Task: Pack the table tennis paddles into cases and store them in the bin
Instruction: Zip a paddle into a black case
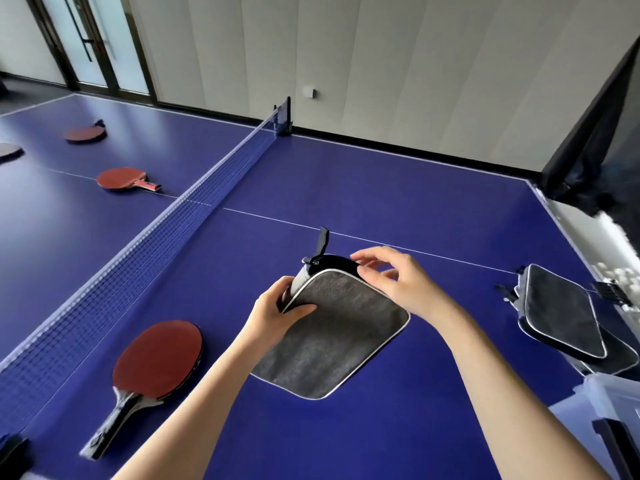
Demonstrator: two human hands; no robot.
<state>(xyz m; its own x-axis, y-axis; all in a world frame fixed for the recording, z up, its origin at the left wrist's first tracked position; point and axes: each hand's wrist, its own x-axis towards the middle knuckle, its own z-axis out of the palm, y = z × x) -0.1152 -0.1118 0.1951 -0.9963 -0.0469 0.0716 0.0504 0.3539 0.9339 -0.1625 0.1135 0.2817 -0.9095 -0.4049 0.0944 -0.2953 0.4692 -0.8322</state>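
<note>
A grey paddle case with white piping is tilted up off the blue table in the middle of the view. My left hand grips its left edge, thumb on the grey face. My right hand pinches the case's upper rim near the zip, where a dark interior shows. A red paddle with a black handle lies on the table to the left, next to the net. Two more dark cases lie stacked at the right edge. A clear plastic bin stands at the lower right.
The net crosses the table from lower left to upper middle. Beyond it lie two red paddles and a grey one. A black ball-catch net hangs at the right end. A dark object sits at the lower left.
</note>
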